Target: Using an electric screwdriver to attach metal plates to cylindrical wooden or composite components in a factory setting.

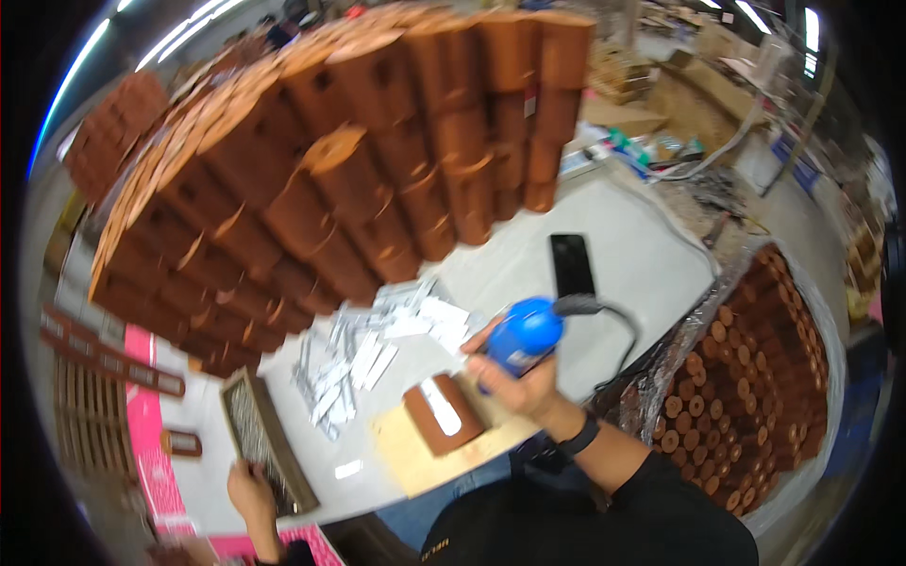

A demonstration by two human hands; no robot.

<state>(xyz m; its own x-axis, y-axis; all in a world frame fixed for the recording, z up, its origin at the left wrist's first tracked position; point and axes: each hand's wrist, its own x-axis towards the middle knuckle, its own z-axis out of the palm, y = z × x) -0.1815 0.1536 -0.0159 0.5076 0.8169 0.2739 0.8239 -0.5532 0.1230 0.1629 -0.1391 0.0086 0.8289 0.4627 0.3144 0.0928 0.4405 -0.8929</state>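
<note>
My right hand is wrapped round a blue corded power tool, whose working end is hidden. Just left of it, a reddish-brown wooden block with a pale metal strip on its face rests on a light plywood board. At the lower left, my left hand dips its fingers into a long narrow tray of small metal pieces, probably screws or nails. Those fingers look pinched together; what lies between them is too small to make out.
Loose pale metal strips lie in a heap mid-table. Behind them rises a tall stack of brown wooden blocks. A black phone lies at the right. A plastic-lined bin of brown cylindrical pieces stands beside the table.
</note>
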